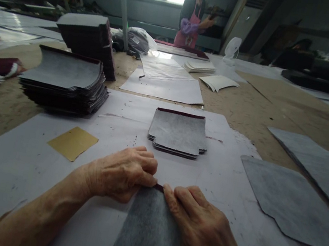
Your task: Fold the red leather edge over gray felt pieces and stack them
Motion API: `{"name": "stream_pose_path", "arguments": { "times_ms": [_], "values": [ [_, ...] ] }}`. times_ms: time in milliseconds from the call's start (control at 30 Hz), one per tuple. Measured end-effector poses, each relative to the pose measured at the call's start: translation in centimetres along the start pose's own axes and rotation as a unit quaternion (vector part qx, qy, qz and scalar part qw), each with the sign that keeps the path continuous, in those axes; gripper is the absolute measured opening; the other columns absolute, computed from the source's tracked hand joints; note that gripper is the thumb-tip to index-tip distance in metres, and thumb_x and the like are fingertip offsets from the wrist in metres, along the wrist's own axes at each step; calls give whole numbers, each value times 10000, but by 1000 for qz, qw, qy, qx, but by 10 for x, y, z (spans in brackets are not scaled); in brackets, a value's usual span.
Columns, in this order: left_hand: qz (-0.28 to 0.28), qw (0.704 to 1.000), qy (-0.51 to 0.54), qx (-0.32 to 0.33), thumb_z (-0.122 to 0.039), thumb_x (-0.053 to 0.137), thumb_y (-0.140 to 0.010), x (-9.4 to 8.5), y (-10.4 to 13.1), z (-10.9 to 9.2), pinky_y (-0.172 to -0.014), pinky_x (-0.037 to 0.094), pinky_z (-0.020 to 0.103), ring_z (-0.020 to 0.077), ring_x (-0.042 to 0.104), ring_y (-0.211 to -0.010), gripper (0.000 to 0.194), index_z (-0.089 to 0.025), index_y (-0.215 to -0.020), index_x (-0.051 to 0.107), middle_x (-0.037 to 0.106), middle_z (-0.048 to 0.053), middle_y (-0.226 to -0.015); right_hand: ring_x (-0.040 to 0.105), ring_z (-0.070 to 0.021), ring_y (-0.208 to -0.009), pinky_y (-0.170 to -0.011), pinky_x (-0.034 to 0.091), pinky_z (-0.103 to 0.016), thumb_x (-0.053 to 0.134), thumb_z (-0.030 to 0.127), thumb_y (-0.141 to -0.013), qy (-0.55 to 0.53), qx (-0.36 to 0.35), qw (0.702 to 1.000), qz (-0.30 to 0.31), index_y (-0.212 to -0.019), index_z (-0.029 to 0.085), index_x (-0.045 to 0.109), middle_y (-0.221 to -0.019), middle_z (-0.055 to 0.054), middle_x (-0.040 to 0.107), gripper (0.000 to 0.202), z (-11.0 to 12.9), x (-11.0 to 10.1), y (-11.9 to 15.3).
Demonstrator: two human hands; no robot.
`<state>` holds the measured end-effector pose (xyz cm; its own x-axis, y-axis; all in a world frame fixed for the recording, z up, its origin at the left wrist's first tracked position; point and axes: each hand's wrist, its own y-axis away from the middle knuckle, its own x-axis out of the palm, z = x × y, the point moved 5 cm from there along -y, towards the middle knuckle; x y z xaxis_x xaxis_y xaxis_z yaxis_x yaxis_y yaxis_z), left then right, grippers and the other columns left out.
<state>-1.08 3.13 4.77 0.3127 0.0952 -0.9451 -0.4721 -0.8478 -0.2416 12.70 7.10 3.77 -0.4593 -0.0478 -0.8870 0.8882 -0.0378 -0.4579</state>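
A grey-backed fabric piece [151,226] lies in front of me, its far edge showing a narrow dark maroon folded strip. My left hand [130,172] is closed, with thumb and forefinger pinching the left end of that strip. On the strip's right end, my right hand [198,218] presses with its fingertips, the fingers bent and held together; its thumb is hidden. Just beyond my hands sits a small stack of similar grey pieces [178,132] with a maroon folded edge at the top. To the left of it lies a yellowish square sheet [73,144].
White paper [112,130] covers the table before me. At the left stand a tall stack of grey-topped pieces [65,69] and another stack [86,22] behind it. Larger grey panels [293,201] lie at the right. Across the table stands a person in a pink apron [189,30].
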Motion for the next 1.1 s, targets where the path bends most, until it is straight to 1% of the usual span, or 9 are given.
{"name": "stream_pose_path", "arguments": {
  "times_ms": [200, 333, 500, 600, 667, 767, 900, 967, 1100],
  "values": [
    [-3, 1000, -19, 2, -81, 456, -663, -5, -1, -1, -710, 376, 339, 151, 479, -674, 258, -179, -824, 632, 579, 23, -751, 472, -208, -764, -576, 512, -299, 397, -19, -690, 9, 31, 995, 95, -1202, 36, 504, -871, -123, 547, 526, -3, 7, -4],
    [-75, 994, 49, -70, -36, 432, -655, -21, 7, 3, -743, 381, 335, 137, 540, -742, 362, -208, -901, 635, 606, 12, -862, 471, -211, -793, -613, 520, -309, 394, -20, -671, 5, 28, 992, 122, -1224, 27, 483, -906, -136, 538, 561, -2, 10, -4],
    [-128, 981, -6, -148, -94, 455, -705, -13, 23, -36, -681, 437, 359, 176, 559, -713, 260, -166, -874, 639, 617, 51, -811, 470, -212, -813, -638, 517, -318, 382, -11, -678, 2, 25, 991, 129, -1254, 56, 454, -920, -135, 530, 584, -6, 13, -1],
    [-157, 967, -69, -190, -108, 442, -774, 1, 31, -62, -720, 484, 368, 213, 580, -838, 244, -115, -935, 626, 632, 105, -909, 472, -208, -820, -643, 507, -310, 372, -3, -692, -13, 23, 990, 138, -1278, 83, 434, -919, -131, 524, 595, -10, 15, -3],
    [-171, 958, -100, -208, -102, 440, -797, 9, 35, -69, -773, 494, 378, 231, 570, -927, 267, -97, -1002, 610, 628, 127, -1003, 478, -203, -804, -641, 502, -316, 372, 9, -698, -27, 24, 987, 159, -1293, 95, 421, -908, -127, 519, 603, -12, 15, -6],
    [-193, 953, -99, -211, -116, 430, -807, 16, 39, -67, -782, 496, 396, 237, 567, -934, 281, -99, -1024, 606, 626, 129, -1022, 486, -190, -758, -634, 491, -324, 382, 19, -683, -48, 27, 978, 201, -1305, 112, 414, -879, -113, 515, 630, -15, 16, -12],
    [-211, 952, -82, -207, -126, 425, -804, 13, 38, -63, -739, 499, 395, 231, 572, -883, 269, -114, -993, 615, 633, 116, -975, 484, -172, -701, -615, 472, -316, 391, 21, -674, -58, 38, 968, 242, -1304, 148, 423, -834, -93, 509, 643, -15, 16, -18],
    [-188, 954, -70, -222, -118, 441, -807, 11, 36, -62, -750, 497, 387, 223, 570, -893, 265, -130, -1010, 611, 632, 105, -989, 483, -167, -688, -611, 465, -314, 385, 15, -677, -59, 43, 965, 253, -1312, 178, 414, -817, -81, 504, 656, -16, 16, -19],
    [-206, 951, -70, -219, -118, 427, -812, 6, 36, -66, -730, 499, 379, 211, 571, -858, 257, -129, -985, 617, 636, 93, -961, 480, -157, -682, -614, 459, -301, 374, 6, -680, -63, 38, 965, 252, -1326, 187, 388, -815, -73, 498, 672, -15, 17, -19]
  ]
}}
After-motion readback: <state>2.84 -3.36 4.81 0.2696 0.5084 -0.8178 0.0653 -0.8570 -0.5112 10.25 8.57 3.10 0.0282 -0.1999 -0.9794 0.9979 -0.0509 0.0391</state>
